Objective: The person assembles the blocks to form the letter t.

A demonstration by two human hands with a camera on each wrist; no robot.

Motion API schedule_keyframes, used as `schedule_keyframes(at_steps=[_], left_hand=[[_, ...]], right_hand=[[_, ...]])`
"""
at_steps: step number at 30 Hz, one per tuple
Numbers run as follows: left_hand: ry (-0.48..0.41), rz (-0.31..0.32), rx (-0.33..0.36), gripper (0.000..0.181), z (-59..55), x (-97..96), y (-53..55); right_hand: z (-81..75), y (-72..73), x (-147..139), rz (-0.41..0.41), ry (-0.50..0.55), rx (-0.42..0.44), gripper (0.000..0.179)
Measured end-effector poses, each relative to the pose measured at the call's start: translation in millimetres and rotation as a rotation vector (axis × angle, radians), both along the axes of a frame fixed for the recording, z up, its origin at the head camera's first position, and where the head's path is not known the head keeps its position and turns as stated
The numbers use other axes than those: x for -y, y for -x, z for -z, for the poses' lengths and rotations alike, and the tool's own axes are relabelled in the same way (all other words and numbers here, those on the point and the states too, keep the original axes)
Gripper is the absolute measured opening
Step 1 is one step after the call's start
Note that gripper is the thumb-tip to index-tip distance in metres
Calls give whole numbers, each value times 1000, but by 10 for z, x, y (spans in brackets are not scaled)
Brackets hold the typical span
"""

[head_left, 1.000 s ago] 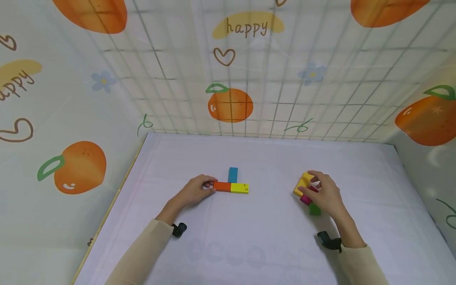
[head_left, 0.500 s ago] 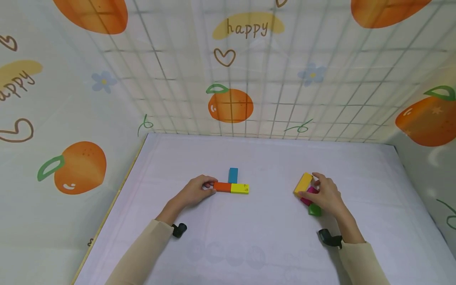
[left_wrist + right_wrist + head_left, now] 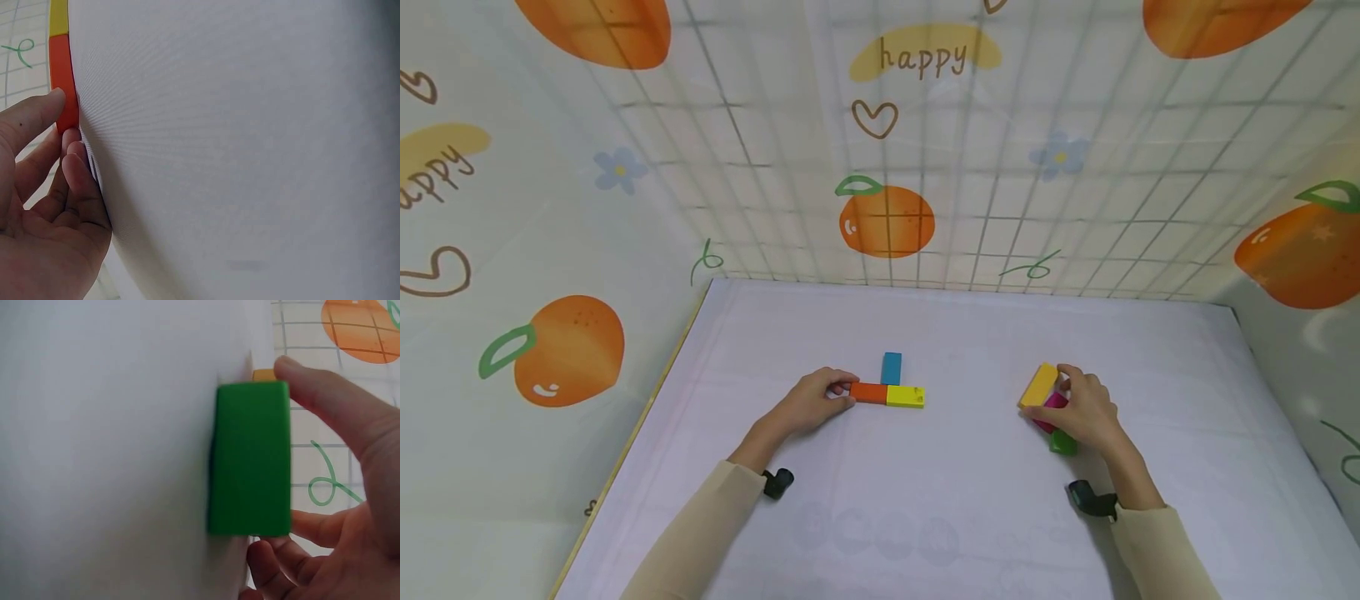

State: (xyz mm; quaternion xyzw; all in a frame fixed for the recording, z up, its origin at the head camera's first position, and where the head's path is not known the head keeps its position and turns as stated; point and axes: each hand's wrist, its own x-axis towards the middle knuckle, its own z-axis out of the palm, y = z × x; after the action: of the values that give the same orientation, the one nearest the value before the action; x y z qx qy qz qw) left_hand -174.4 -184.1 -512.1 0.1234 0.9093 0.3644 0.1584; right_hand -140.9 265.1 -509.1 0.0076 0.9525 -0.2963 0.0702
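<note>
With thumb and fingertips, my left hand [image 3: 808,402] pinches the left end of an orange-red block [image 3: 868,393] lying flat on the table. End to end with it lies a bright yellow block [image 3: 906,397], and a blue block [image 3: 891,368] stands off behind their joint. On the right, my right hand [image 3: 1086,410] holds a darker yellow block [image 3: 1038,386] by its ends between thumb and index finger. Under that hand are a magenta block [image 3: 1055,402], partly hidden, and a green block [image 3: 1063,442]. In the right wrist view the green block [image 3: 251,459] covers much of the fingers.
A white cloth covers the table [image 3: 970,333], whose far edge meets a patterned curtain [image 3: 970,167]. Similar cloth hangs at both sides. Small black wrist cameras sit at the left wrist [image 3: 778,483] and right wrist [image 3: 1092,500].
The right hand's darker yellow block has turned so that a smooth face now shows, and the fingers have shifted along it. The green block turned slightly. The left hand and its row stayed put.
</note>
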Motion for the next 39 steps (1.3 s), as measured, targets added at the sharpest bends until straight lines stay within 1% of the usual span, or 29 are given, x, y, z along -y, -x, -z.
schedule_keyframes(at_steps=[9,16,20,27,34,39], left_hand=[[-3,12,-17,34,-7,-4,12],[-3,14,-5,34,-31,-15,1],[2,13,1,33,-26,-14,4],[6,7,1,34,-4,-5,2],[6,8,-6,35,7,4,0],[6,14,-5,34,12,8,4]], right_hand=[[2,4,10,4,-4,-3,105],[28,2,11,6,-14,-23,102],[21,-3,17,9,-4,-28,101],[-50,-21,52,2,9,-53,98],[-151,-65,140,-35,51,-93,93],[-160,-95,204,-69,71,-120,93]])
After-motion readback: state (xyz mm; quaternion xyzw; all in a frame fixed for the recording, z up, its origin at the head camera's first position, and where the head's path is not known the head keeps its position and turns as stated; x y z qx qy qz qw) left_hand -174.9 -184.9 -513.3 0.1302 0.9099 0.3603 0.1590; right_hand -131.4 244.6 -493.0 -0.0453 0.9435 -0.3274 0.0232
